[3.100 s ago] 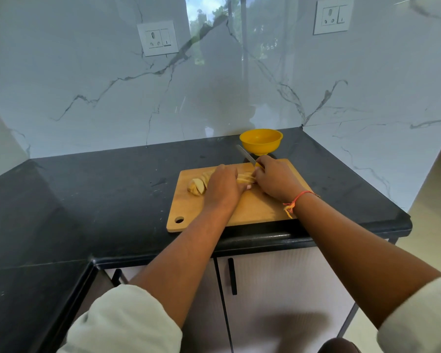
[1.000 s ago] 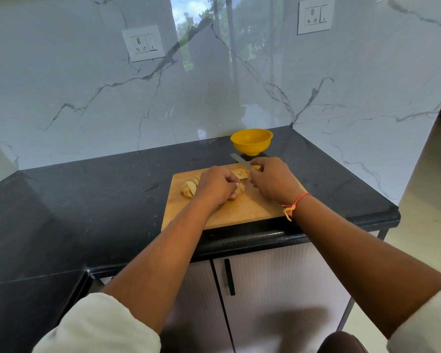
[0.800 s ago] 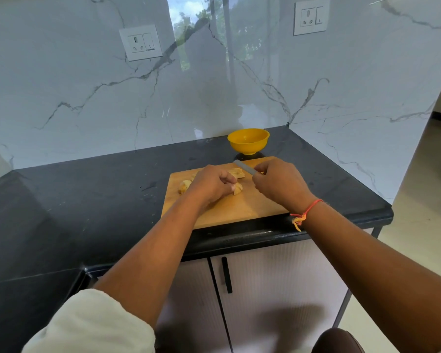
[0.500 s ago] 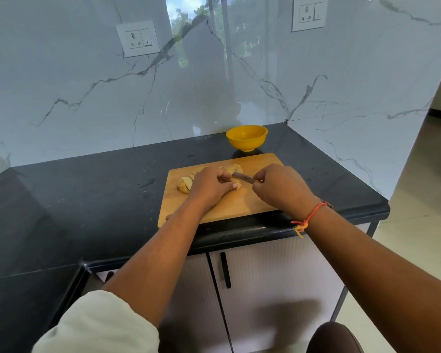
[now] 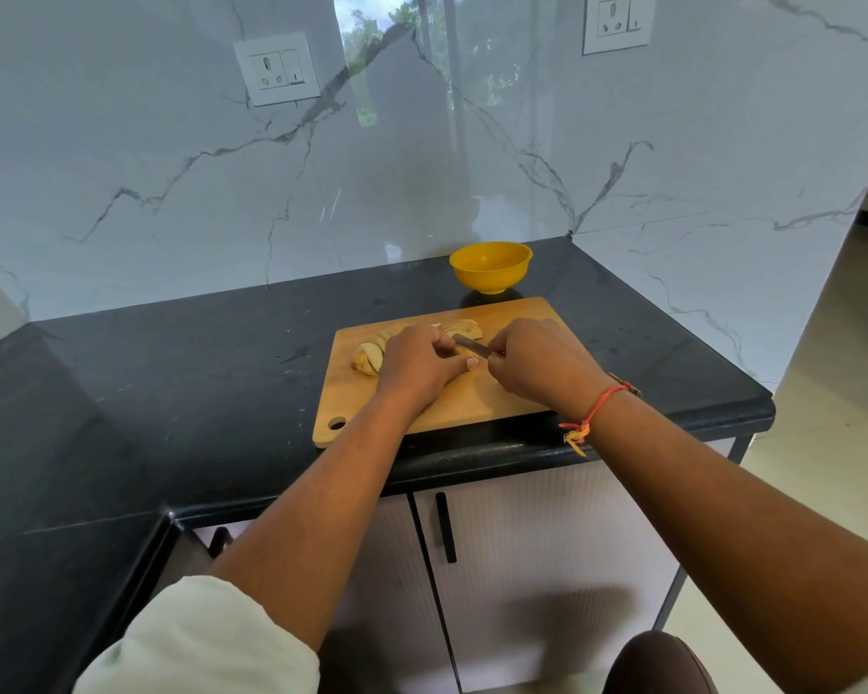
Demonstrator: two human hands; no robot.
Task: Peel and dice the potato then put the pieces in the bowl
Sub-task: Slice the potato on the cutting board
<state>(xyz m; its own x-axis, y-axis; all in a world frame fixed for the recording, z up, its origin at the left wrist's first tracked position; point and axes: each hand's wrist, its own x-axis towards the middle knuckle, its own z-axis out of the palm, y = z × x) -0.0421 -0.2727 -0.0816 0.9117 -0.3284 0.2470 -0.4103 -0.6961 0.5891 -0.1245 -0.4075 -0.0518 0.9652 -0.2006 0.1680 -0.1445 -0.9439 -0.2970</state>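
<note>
Left hand grips potato slices, right hand grips knife; bowl behind board.

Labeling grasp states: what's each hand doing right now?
Left hand: fingers curled over the potato.
Right hand: grips the knife.

Marble wall, black counter, white cabinets.

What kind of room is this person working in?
Most likely a home kitchen: a black stone countertop over cabinet doors, a marble-look backsplash with wall sockets, and potato pieces on a wooden cutting board near a yellow bowl.
</note>
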